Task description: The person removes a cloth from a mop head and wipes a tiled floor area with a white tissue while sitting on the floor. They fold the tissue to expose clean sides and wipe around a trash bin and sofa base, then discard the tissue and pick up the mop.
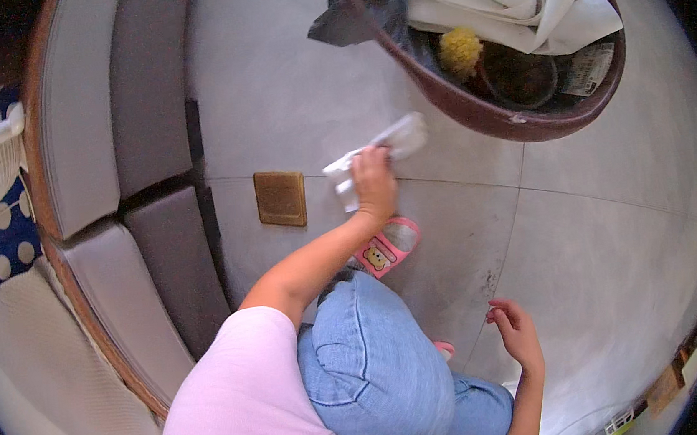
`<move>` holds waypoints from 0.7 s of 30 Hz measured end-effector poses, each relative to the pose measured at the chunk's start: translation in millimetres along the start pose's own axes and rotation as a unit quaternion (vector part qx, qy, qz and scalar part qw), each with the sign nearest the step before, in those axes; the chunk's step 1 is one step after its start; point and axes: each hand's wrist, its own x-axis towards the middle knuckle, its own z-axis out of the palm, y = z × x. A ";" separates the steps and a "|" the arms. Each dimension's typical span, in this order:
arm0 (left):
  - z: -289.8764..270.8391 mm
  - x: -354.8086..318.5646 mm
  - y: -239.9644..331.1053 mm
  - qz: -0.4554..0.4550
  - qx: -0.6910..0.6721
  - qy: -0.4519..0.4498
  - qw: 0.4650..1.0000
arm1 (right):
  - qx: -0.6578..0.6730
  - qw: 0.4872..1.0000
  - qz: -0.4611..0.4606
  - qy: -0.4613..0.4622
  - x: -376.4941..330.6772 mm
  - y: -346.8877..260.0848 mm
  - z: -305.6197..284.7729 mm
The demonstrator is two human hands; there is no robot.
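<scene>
Left hand [374, 183], arm stretched ahead, gripping a crumpled white cloth [401, 136]; motion blur on both. Cloth is low over the grey tiled floor [622, 267], between the square brown plate [280, 199] and the big brown bin [516, 127]; whether it touches the tile, cannot tell. 1 pink slipper [402, 242] with a bear on it, just below the left wrist. Right hand [516, 332] off to the right, fingers loosely bent, grip open, near dark smudges [490, 280] by a tile joint. Bin holds white sheets [480, 16] and 1 yellow puff [460, 51]. Grey cushions [75, 118] along the left.
</scene>
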 end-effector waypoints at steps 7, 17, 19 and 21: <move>-26.8 -21.2 14.2 -0.046 -0.239 -0.002 0.970 | -0.027 0.998 -0.043 -0.024 4.1 -1.2 1.7; -160.7 -212.1 -236.7 -0.422 0.143 0.267 0.854 | -0.066 0.993 -0.077 -0.058 2.1 -9.6 11.1; -168.7 -231.7 -265.6 -0.528 0.131 0.272 0.793 | -0.055 0.994 -0.073 -0.059 -3.7 -15.3 16.2; -156.8 -223.7 -278.6 -0.566 0.101 0.240 0.782 | -0.055 0.994 -0.065 -0.062 -6.5 -15.3 16.2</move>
